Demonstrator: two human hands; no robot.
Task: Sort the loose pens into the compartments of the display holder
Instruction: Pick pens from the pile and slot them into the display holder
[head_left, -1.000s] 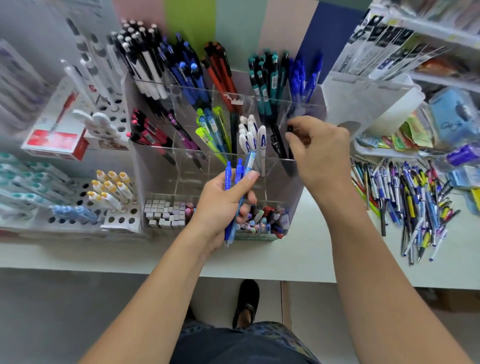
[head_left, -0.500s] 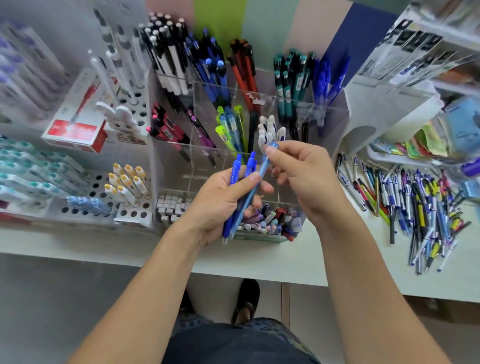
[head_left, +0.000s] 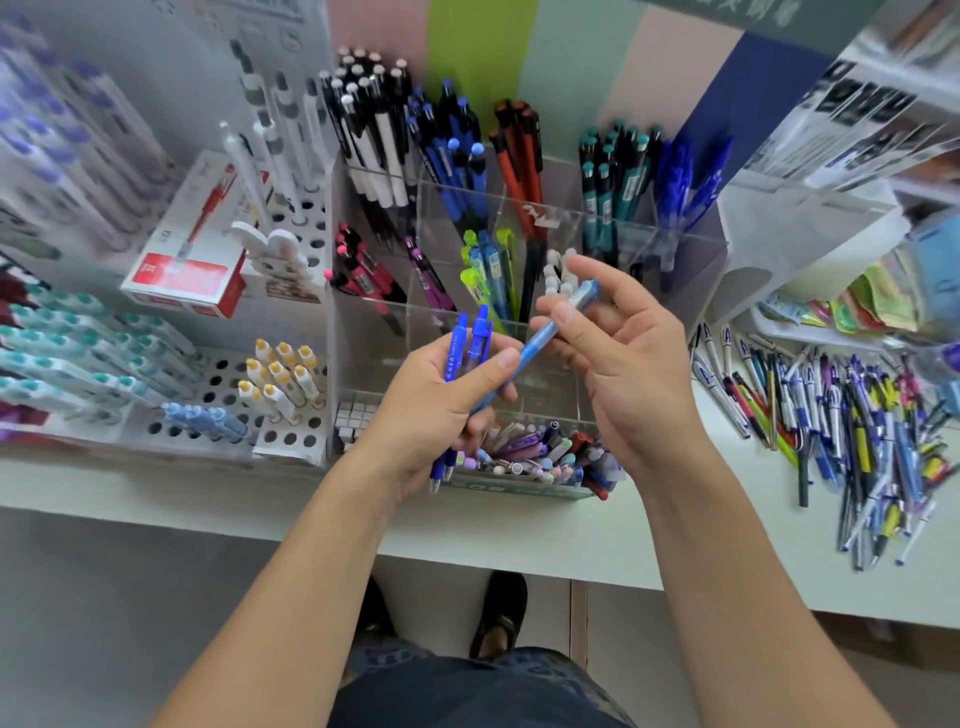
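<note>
Your right hand (head_left: 621, 358) pinches the upper end of a light blue pen (head_left: 540, 340) between thumb and fingertips, the remaining fingers loosely spread. That pen slants down to the left, and its lower end passes under the thumb of your left hand (head_left: 436, 410). The left hand is curled round two dark blue pens (head_left: 466, 343), their clip ends standing above the fingers and their tips showing below the palm. Both hands are held just in front of the clear display holder (head_left: 691, 260), above its low front compartment of mixed small pieces. Behind the hands, the holder's compartments carry upright pens sorted by colour: black-and-white, blue, orange-red, teal and bright blue in the back row; pink, purple, green-and-blue and white nearer you. The pile of loose pens (head_left: 841, 431) lies on the white counter (head_left: 519, 535) to your right, well apart from the holder. To the left stand perforated white racks (head_left: 218, 379) with capped markers and a red-and-white box (head_left: 192, 244).
</note>
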